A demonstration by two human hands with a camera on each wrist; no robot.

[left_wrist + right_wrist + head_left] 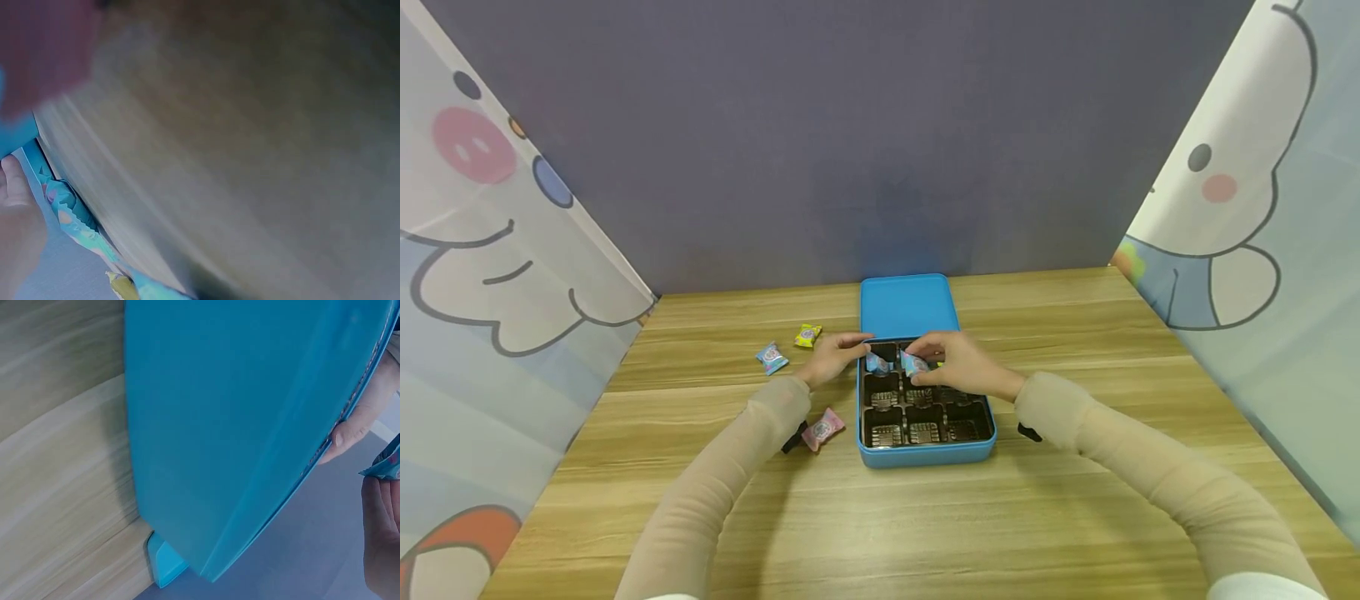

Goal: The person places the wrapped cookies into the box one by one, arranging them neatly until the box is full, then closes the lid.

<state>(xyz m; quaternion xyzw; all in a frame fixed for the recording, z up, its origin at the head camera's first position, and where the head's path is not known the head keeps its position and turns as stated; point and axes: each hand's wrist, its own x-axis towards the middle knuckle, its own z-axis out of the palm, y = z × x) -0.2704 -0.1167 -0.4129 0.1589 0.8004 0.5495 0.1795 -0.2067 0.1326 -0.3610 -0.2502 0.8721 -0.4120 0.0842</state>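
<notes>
Candy [915, 365] near tin's [928, 456] back rim [892, 340]

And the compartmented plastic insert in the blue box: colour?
Dark brown, glossy plastic insert; shows best in the head view.

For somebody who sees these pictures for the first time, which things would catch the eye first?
Probably the blue box on the table, with its lid open behind and the right grip holding a blue candy over it. Next, perhaps, the large cartoon on the left wall. The yellow candy and pink candy lying left of the box may follow.
</notes>
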